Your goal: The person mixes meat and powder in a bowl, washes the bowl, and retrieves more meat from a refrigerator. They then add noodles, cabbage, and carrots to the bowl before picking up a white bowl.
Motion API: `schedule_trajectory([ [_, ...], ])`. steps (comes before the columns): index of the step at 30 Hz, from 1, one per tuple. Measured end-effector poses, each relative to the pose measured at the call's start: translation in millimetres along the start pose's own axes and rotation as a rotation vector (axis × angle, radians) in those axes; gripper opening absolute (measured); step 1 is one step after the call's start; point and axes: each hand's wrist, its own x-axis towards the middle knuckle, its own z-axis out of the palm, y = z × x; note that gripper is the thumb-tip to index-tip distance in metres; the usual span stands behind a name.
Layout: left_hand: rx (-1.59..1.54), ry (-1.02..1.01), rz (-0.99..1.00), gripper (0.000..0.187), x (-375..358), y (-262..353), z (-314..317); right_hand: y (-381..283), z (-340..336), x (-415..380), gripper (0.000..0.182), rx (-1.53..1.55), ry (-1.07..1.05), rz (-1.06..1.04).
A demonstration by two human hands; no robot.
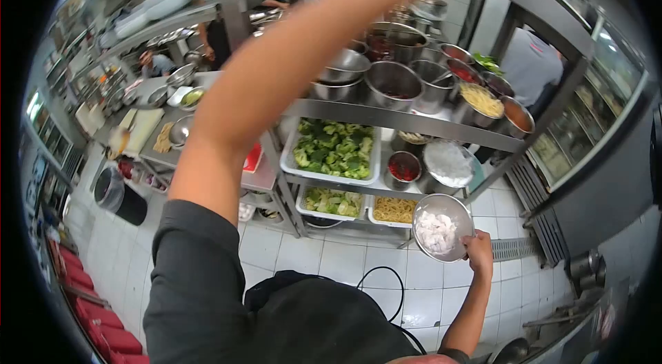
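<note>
Head view: a cook's right hand (478,251) grips the rim of a steel bowl (443,227), fingers curled around its edge, holding it low in front of the rack (414,123). The bowl holds pale, wet-looking chunks (436,231), perhaps raw meat or fish. The left arm (276,81) stretches up and across toward the top shelf; its hand passes out of frame, so the fingers' state cannot be told. Held by one edge, the round, smooth bowl should be kept level, since its slick contents could slide. Behind it sit a white tray of knobbly green broccoli (334,149), a tray of noodles (394,209), and shiny metal pots (393,81) on the shelf above.
</note>
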Motion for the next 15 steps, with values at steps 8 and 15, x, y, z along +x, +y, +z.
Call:
schedule_trajectory([
  [8, -0.232, -1.037, -1.150, 0.055, -365, 80, -142, -49, 66, 4, 0.023, -0.149, -0.251, -0.133],
  [15, -0.629, -0.585, -1.882, 0.033, -393, 37, -239, -91, 189, -4, 0.024, -0.374, -0.465, -0.276],
])
